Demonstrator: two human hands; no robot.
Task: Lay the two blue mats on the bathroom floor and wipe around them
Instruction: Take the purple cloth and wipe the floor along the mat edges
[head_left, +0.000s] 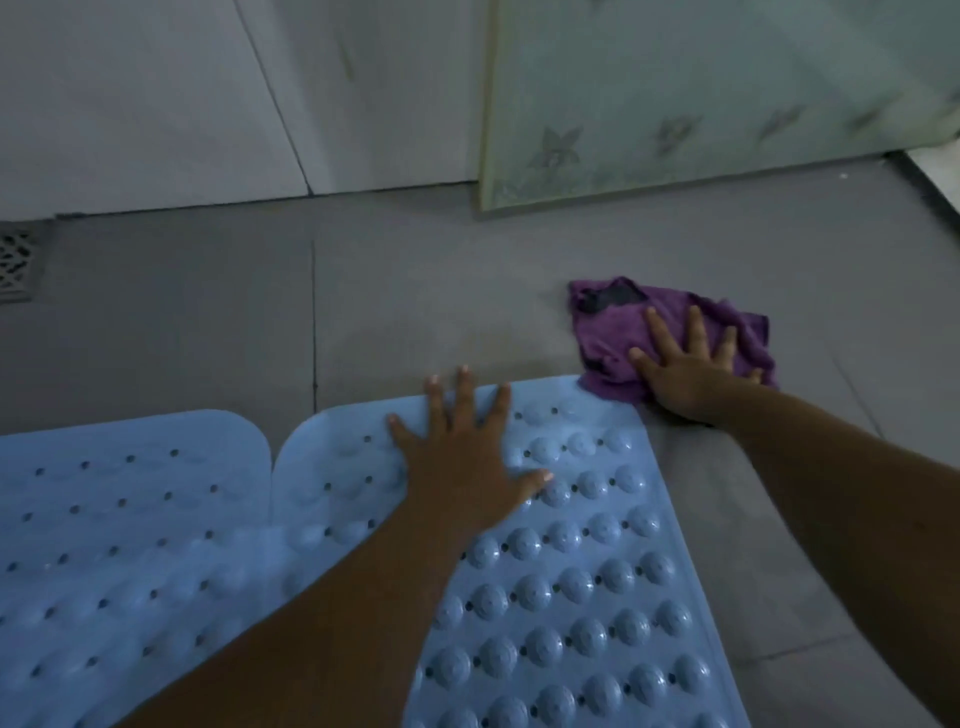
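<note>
Both hands lie flat, fingers spread: my left hand (465, 457) presses the right blue mat (571, 571), my right hand (685, 371) presses a purple cloth (613, 332) just beyond its far corner. Left blue mat (130, 519) lies alongside on the grey floor (415, 291).

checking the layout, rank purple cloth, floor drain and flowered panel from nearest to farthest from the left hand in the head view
From the left hand, flat on the right-side blue mat:
1. Purple cloth, to its right, under the right hand.
2. Flowered panel, far right, against the wall.
3. Floor drain, far left edge.
</note>
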